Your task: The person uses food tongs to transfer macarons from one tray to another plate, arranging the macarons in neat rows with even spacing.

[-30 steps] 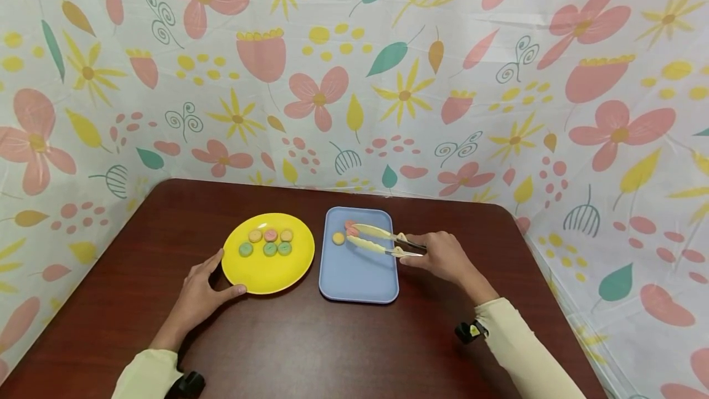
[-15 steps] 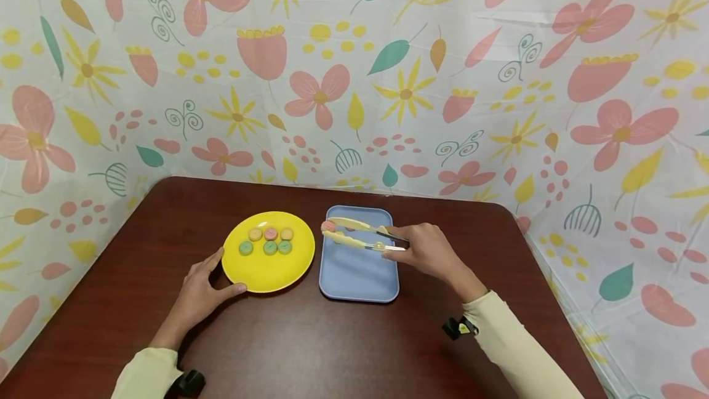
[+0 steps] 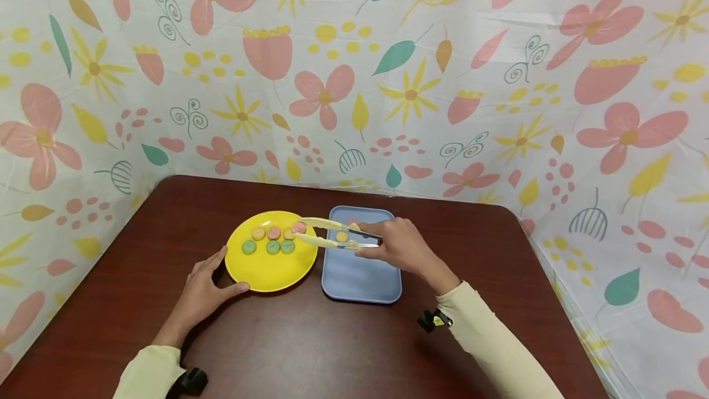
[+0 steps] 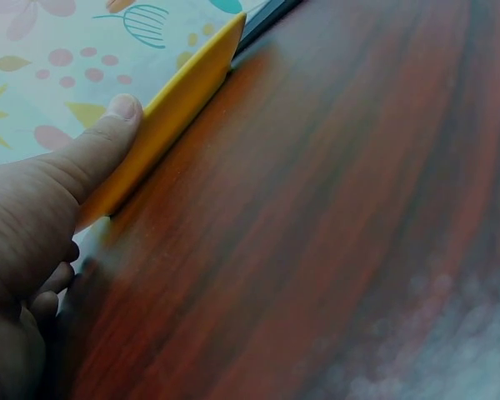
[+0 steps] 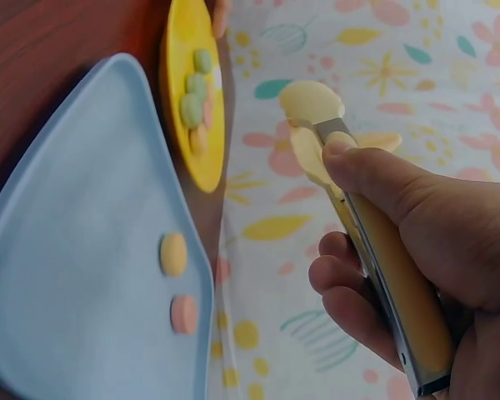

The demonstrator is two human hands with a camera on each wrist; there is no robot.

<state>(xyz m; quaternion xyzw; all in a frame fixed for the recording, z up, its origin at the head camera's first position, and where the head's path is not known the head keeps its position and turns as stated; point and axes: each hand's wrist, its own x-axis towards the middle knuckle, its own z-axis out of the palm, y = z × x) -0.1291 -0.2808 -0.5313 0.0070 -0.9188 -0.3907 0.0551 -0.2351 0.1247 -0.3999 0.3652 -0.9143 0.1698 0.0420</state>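
Observation:
My right hand (image 3: 399,242) grips a pair of tongs (image 3: 327,223) with cream-coloured tips. Between those tips is a small pink macaron (image 3: 299,227), over the right part of the yellow plate (image 3: 266,277). My left hand (image 3: 202,288) rests at the plate's left rim, thumb and fingers spread along it; in the left wrist view its thumb (image 4: 108,137) lies against the rim. Several yellow, pink and green macarons (image 3: 273,247) sit on the plate in two rows. On the blue tray (image 3: 362,279), a yellow macaron (image 5: 173,254) and a pink macaron (image 5: 183,314) lie near the edge.
Plate and tray stand side by side on a dark brown wooden table (image 3: 299,350), with a narrow gap between them. A flower-patterned cloth (image 3: 354,79) hangs behind the table and along its sides.
My right hand has moved left with the tongs, carrying the pink macaron from the tray to over the plate. The left hand has stayed at the plate's rim.

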